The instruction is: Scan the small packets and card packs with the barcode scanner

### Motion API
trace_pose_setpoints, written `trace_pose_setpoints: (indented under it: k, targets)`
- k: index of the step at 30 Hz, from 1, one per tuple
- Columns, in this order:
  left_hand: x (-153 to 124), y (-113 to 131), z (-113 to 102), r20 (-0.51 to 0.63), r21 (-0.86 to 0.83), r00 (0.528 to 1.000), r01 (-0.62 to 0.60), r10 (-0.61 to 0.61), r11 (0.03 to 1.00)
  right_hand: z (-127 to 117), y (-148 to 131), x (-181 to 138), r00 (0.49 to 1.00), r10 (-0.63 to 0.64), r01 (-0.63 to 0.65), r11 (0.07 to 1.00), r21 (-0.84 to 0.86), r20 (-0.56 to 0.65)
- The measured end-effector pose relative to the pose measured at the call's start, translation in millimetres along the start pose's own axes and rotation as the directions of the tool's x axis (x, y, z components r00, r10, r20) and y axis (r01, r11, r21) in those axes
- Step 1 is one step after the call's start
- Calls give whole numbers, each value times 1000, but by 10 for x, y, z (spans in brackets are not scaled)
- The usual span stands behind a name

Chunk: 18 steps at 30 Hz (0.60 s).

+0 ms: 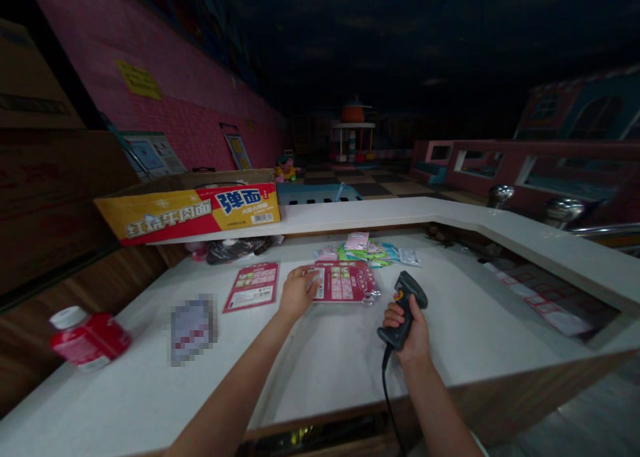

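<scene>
My right hand (415,331) is wrapped round the grip of a dark barcode scanner (411,289), its head tilted up and a black cable hanging from the handle. To its left, my left hand (299,290) has its fingers closed over the left end of a flat red package (345,282) with printed pictures and a clear plastic edge. The thumb's underside is hidden. A similar red package (253,286) lies just left of that hand. Behind the held package is a pile of small green, pink and blue packets (367,249).
A lying red bottle (90,340) with a white cap and a blurred-out flat item (192,329) are on the counter's left. A yellow and red carton (200,210) stands on the raised white ledge (370,211). Papers (540,298) lie under the ledge at right.
</scene>
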State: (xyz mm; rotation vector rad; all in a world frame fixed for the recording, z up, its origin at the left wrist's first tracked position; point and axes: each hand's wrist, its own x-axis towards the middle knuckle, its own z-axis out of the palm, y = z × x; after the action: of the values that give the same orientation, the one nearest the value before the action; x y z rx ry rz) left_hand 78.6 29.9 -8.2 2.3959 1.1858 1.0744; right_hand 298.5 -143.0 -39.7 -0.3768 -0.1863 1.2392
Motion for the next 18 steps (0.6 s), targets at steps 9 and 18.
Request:
trace_pose_setpoints:
  k: [9, 18]
  targets:
    - [-191, 480, 405, 210, 228, 969, -178, 130, 957, 14, -12, -26, 1000, -20, 20, 999, -43, -6]
    - [-194, 664, 586, 216, 243, 954, -260, 210, 934, 37, -14, -28, 1000, -10, 10, 1000, -30, 24]
